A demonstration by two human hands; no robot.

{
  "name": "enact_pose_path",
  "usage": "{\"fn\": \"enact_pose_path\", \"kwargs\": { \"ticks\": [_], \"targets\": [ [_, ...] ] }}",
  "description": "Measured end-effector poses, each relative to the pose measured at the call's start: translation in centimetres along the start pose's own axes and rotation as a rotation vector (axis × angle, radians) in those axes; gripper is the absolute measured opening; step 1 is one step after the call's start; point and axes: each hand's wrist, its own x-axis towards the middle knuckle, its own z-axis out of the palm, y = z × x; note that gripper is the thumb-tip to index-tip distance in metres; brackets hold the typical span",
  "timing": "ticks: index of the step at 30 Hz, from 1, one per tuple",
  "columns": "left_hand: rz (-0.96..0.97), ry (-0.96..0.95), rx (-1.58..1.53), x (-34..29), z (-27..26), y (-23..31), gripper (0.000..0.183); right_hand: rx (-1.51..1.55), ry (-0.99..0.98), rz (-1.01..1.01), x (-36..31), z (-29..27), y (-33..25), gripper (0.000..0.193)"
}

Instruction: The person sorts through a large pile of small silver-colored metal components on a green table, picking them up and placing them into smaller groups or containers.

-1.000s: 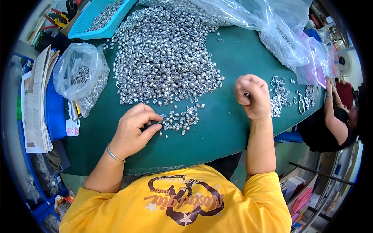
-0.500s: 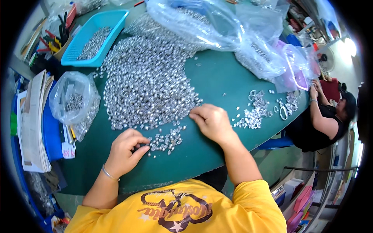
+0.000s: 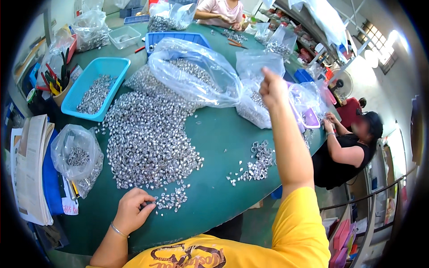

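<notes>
My left hand (image 3: 135,207) rests on the green table, its fingers curled and the thumb and forefinger nearly meeting. It touches the edge of a small group of silver metal pieces (image 3: 174,199); anything pinched there is too small to make out. My right hand (image 3: 273,89) is raised at the end of a stretched arm, above the clear bags at centre right. One finger stands out from that hand while the others fold in, and nothing shows in it. The big heap of rounded, hollow silver pieces (image 3: 145,143) spreads beyond my left hand.
A turquoise basket (image 3: 65,103) and a clear bag of pieces (image 3: 76,156) stand left. A large open bag (image 3: 196,80) lies beyond the heap. Loose rings and bits (image 3: 257,167) lie right. One co-worker (image 3: 346,147) sits right; another (image 3: 221,12) works across the green table (image 3: 214,129).
My right hand has left the heap's edge and swung up and away toward the bags. My left hand stays by the small group. The view has tilted up, bringing the far co-worker into sight.
</notes>
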Motion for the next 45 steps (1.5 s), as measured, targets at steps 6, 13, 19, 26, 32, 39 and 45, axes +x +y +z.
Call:
{"fn": "enact_pose_path", "kwargs": {
  "ticks": [6, 13, 19, 26, 32, 39, 45],
  "targets": [
    [-0.001, 0.030, -0.021, -0.2, 0.3, -0.5, 0.013, -1.060, 0.389, -0.600, 10.1, -0.3, -5.0, 0.030],
    [0.008, 0.029, -0.041, -0.4, 0.3, -0.5, 0.014, -1.479, 0.469, -0.576, 13.4, -4.4, -5.9, 0.028],
    [-0.008, -0.016, -0.017, 0.5, 0.4, -0.2, 0.012, -0.606, 0.009, -0.333, 4.5, -2.8, -2.4, 0.022],
    [-0.020, -0.006, -0.012, -0.2, 0.2, -0.7, 0.014, -0.977, -0.646, -0.178, -18.5, 0.5, 6.8, 0.013],
    [-0.005, -0.014, 0.005, -0.1, 0.5, -0.7, 0.014, -1.173, -0.623, -0.279, -21.2, 0.8, 10.6, 0.011],
    [-0.011, -0.007, 0.004, -0.1, 0.6, -0.6, 0.015, -1.224, -0.610, -0.350, -21.3, 0.7, 11.1, 0.009],
    [-0.006, -0.007, 0.014, -0.2, 0.6, -0.6, 0.015, -1.210, -0.636, -0.350, -21.1, 0.2, 11.3, 0.009]
  ]
}}
